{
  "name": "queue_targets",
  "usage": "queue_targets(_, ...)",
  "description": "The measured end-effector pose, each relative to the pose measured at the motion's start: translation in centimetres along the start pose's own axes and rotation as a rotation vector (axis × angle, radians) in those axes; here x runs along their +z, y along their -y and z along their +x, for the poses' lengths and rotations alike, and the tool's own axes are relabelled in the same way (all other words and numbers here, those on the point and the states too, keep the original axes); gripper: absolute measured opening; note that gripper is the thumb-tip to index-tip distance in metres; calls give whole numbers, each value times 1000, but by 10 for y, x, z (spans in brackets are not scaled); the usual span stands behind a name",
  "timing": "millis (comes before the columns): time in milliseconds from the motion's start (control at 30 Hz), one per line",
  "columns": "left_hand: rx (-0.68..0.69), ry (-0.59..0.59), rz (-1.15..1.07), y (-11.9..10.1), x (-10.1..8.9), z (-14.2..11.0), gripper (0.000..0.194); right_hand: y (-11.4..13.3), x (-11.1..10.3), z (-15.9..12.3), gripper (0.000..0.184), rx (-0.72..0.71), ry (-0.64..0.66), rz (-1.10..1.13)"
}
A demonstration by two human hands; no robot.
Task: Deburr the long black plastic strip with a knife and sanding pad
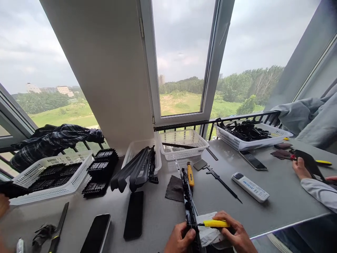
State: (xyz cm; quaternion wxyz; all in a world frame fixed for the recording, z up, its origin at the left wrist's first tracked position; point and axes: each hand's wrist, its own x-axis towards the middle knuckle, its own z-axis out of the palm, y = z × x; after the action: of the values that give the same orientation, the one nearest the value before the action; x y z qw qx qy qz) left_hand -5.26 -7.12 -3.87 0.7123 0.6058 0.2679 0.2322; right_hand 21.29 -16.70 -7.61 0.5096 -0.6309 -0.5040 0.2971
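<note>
My left hand (181, 239) is closed around the lower end of a long black plastic strip (190, 207), ribbed along its edge, which points away from me. In my right hand (234, 233) is a yellow-handled tool (216, 224). Its narrow tip meets the strip's side just above my left fingers; whether it is a blade or a file I cannot tell. A crumpled white cloth or paper (209, 237) lies under the tool. Beyond the strip are a yellow cutter (190, 174), partly hidden, and a dark square of sandpaper (174, 188).
White baskets of black parts (238, 142) line the back. Curved black parts (134, 168) lean from one basket. Phones (133, 216), a black caliper (222, 183) and a white remote-like device (250, 187) lie on the table. A co-worker's hand (301, 168) is at right, another person's (3, 205) at left.
</note>
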Motion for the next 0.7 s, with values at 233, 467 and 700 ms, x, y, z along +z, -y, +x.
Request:
queue_targets(233,-17,-67,21,3,3,1,94,-8,0,1,30,-9,54,8)
queue_targets(467,-50,-112,22,11,5,-4,93,1,-5,1,55,1,96,-23)
queue_targets(700,-37,-135,60,24,0,0,96,7,-7,5,52,-25,161,-38)
